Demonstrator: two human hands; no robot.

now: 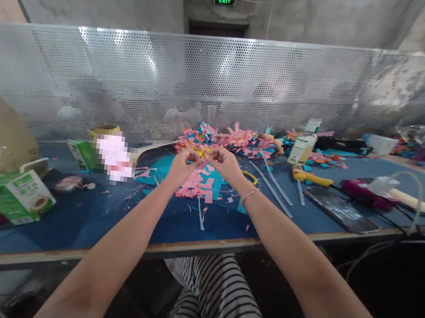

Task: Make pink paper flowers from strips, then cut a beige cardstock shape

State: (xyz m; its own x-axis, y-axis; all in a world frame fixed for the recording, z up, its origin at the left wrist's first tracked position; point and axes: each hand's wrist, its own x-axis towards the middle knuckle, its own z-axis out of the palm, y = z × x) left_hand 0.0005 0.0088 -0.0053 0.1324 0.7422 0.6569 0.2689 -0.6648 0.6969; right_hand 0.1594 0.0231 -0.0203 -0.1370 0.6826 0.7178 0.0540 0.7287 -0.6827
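In the head view my left hand (185, 165) and my right hand (227, 165) meet above the middle of the blue table. Both are closed in a pinch, with a small yellow-and-pink piece (203, 152) between the fingertips; its exact shape is too small to tell. Under my hands lies a heap of pink paper scraps (194, 183) on a teal sheet (163, 166). Right behind them sit fringed pink, blue and orange paper bunches (244, 139). A yellow ring (249, 177), perhaps a tape roll, shows beside my right wrist.
Clear glue sticks (273, 184), a yellow glue gun (316, 179) and a phone (341, 210) lie to the right. A carton (302, 148) stands behind them. Leftward are a green drink carton (22, 197), a lit screen (115, 156) and a brown bag (1, 133). A perforated metal screen (160, 80) runs behind.
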